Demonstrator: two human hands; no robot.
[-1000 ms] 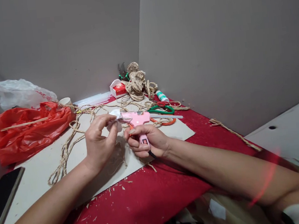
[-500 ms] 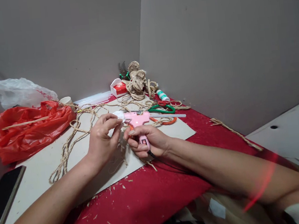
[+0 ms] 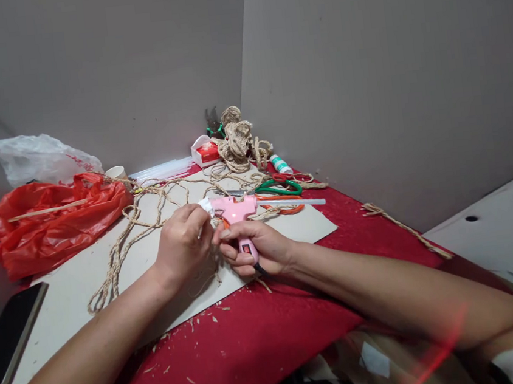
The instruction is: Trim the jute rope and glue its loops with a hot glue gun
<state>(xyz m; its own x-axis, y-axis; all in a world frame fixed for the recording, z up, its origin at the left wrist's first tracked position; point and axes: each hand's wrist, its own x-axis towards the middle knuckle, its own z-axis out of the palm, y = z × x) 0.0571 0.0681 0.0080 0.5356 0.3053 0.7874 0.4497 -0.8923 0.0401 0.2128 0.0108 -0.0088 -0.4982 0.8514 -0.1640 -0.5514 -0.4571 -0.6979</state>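
My right hand [image 3: 257,245] is wrapped around the grip of a pink hot glue gun [image 3: 234,209], and a clear glue stick [image 3: 292,202] sticks out of its back end. The gun's nozzle end points left and is covered by a white tissue [image 3: 206,206]. My left hand [image 3: 183,239] is closed, its fingers curled round that tissue at the nozzle. Its fingertips are partly hidden. Behind the gun lie scissors with green handles [image 3: 278,187] and a pair with orange handles [image 3: 292,209].
Braided rope [image 3: 112,262] lies loose over a white board [image 3: 154,315] on a red cloth [image 3: 237,356]. A coiled rope bundle [image 3: 236,142], a red box [image 3: 206,153], pliers [image 3: 213,126] and glue sticks [image 3: 162,170] stand behind. Left are a red plastic bag [image 3: 58,228] and a phone [image 3: 13,340].
My left hand has turned and closed its fingers more tightly over the tissue at the nozzle. My right hand keeps holding the glue gun almost in place.
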